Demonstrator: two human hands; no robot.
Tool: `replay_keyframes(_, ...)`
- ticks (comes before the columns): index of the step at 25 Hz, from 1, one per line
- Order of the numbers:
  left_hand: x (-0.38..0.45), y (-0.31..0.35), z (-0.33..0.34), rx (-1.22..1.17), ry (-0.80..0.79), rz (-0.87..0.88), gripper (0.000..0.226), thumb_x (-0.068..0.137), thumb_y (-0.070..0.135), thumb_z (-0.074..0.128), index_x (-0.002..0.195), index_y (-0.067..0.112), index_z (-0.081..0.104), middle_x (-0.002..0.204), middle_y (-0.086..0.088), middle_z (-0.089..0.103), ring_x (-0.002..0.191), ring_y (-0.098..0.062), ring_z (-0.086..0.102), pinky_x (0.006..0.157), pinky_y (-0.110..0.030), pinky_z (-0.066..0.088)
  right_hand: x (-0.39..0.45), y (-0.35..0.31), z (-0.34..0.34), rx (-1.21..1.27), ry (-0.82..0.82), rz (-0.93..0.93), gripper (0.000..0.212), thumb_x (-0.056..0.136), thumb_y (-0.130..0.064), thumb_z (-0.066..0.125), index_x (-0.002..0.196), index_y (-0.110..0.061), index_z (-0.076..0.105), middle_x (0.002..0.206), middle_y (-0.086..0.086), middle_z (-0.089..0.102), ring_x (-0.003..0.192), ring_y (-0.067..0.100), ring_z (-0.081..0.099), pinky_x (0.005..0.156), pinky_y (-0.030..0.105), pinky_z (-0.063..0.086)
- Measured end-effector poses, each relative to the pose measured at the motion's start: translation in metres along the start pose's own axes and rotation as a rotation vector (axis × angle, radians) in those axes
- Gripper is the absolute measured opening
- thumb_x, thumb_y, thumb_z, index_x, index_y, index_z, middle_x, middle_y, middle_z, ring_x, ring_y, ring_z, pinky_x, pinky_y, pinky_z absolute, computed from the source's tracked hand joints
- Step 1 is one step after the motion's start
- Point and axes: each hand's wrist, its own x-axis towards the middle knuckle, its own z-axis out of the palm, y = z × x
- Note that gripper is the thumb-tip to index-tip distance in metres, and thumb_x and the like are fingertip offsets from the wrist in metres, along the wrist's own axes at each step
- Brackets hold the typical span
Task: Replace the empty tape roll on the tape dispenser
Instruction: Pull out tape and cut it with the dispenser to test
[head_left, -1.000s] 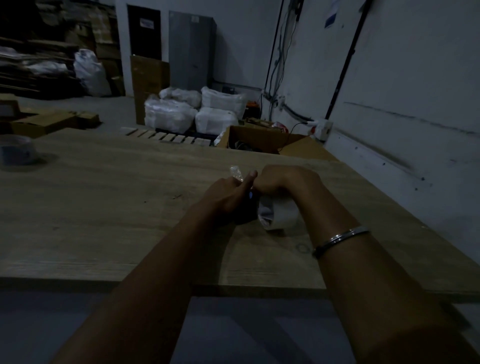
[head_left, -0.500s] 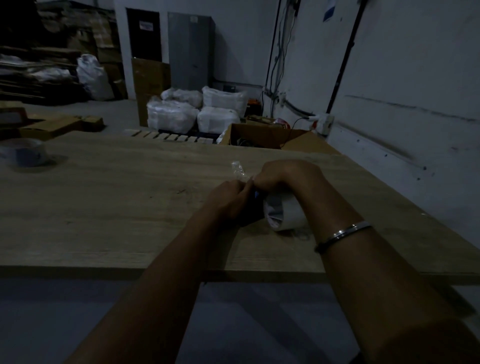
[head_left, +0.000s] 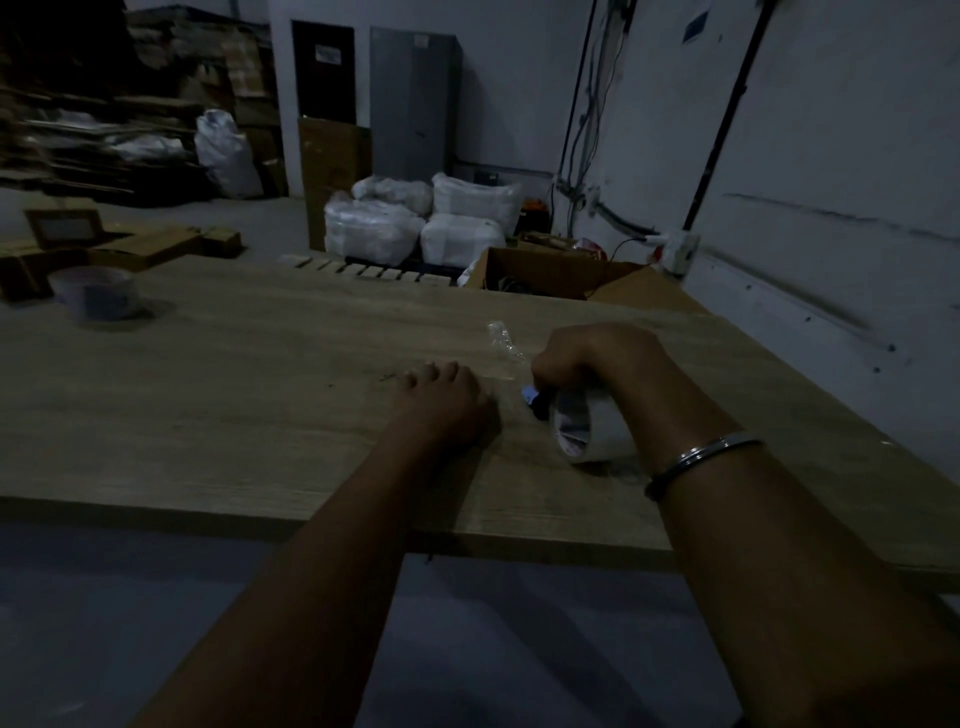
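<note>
Right hand (head_left: 597, 358) clamped over tape dispenser (head_left: 537, 405) and tape roll (head_left: 592, 428); left hand (head_left: 441, 397) flat, open on table (head_left: 234, 395). Roll light, rigid, film sticky: hold by rim.

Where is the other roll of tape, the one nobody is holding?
The spare roll stands on the far left of the wooden table, well away from both hands and near the back edge.

Dim wooden table (head_left: 218, 405) — left hand (head_left: 441, 405) flat on it, right hand (head_left: 597, 358) gripping pale tape roll on dispenser (head_left: 587, 431), clear strip (head_left: 503, 340) raised.
</note>
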Motion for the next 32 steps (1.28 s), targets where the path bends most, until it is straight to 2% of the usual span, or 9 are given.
replay_keyframes(6,-0.009,0.001,-0.007,-0.002,0.031,0.013,0.062,0.098,0.052,0.029,0.146,0.014,0.036,0.159,-0.011,0.028,0.147,-0.033,0.019,0.116,-0.055,0.016,0.002,-0.001,-0.002,0.019,-0.053,0.035,0.025,0.084,-0.042,0.063,0.094,-0.019,0.060,0.105,0.006,0.056,0.092,0.026,0.060,0.095,0.046,0.050)
replay_keyframes(8,-0.011,0.000,-0.008,-0.013,0.019,0.017,0.063,0.099,0.052,0.030,0.148,0.014,0.035,0.160,-0.011,0.027,0.147,-0.033,0.019,0.117,-0.055,0.016,0.000,0.000,-0.002,0.063,-0.043,0.066,0.027,0.080,-0.043,0.066,0.089,-0.019,0.056,0.103,0.006,0.057,0.091,0.027,0.061,0.094,0.046,0.051)
replay_keyframes(12,-0.011,0.000,-0.010,-0.009,-0.004,0.010,0.065,0.099,0.052,0.028,0.152,0.014,0.028,0.162,-0.010,0.021,0.149,-0.033,0.015,0.118,-0.054,0.012,-0.014,0.005,-0.001,0.100,-0.091,0.090,0.040,0.079,-0.045,0.069,0.104,-0.018,0.052,0.108,0.005,0.053,0.093,0.028,0.059,0.093,0.045,0.050)
replay_keyframes(15,-0.013,0.002,-0.010,0.006,-0.043,0.010,0.070,0.099,0.055,0.025,0.155,0.014,0.020,0.164,-0.011,0.014,0.150,-0.033,0.009,0.119,-0.055,0.008,-0.026,0.012,0.004,0.141,-0.075,0.062,0.037,0.082,-0.044,0.069,0.105,-0.021,0.051,0.106,0.004,0.050,0.088,0.025,0.058,0.087,0.042,0.050)
replay_keyframes(19,-0.023,0.000,-0.011,0.024,-0.075,0.017,0.075,0.097,0.060,0.023,0.156,0.015,0.012,0.165,-0.011,0.008,0.150,-0.032,0.004,0.119,-0.054,0.004,-0.036,0.015,0.008,0.204,-0.054,0.073,0.034,0.083,-0.041,0.069,0.104,-0.020,0.053,0.101,0.004,0.054,0.093,0.026,0.061,0.093,0.045,0.052)
replay_keyframes(24,-0.041,0.004,-0.013,0.017,-0.074,0.027,0.076,0.097,0.061,0.021,0.156,0.013,0.012,0.164,-0.012,0.008,0.150,-0.032,0.003,0.119,-0.054,0.003,-0.043,0.013,0.008,0.202,-0.047,0.087,0.035,0.081,-0.043,0.069,0.102,-0.018,0.057,0.103,0.004,0.057,0.095,0.026,0.061,0.094,0.046,0.051)
replay_keyframes(28,-0.051,0.009,-0.012,0.009,-0.065,0.016,0.077,0.098,0.060,0.021,0.156,0.010,0.011,0.164,-0.015,0.007,0.150,-0.035,0.002,0.119,-0.055,0.003,-0.049,0.019,0.011,0.210,-0.086,0.104,0.027,0.080,-0.042,0.072,0.090,-0.020,0.059,0.101,0.003,0.059,0.096,0.027,0.062,0.094,0.045,0.052)
replay_keyframes(32,-0.059,0.024,-0.005,-0.011,-0.012,0.011,0.073,0.099,0.052,0.025,0.154,0.004,0.016,0.162,-0.020,0.011,0.149,-0.038,0.006,0.119,-0.056,0.008,-0.056,0.022,0.011,0.236,-0.107,0.090,0.028,0.083,-0.047,0.069,0.090,-0.020,0.061,0.101,0.002,0.060,0.094,0.024,0.062,0.084,0.040,0.052)
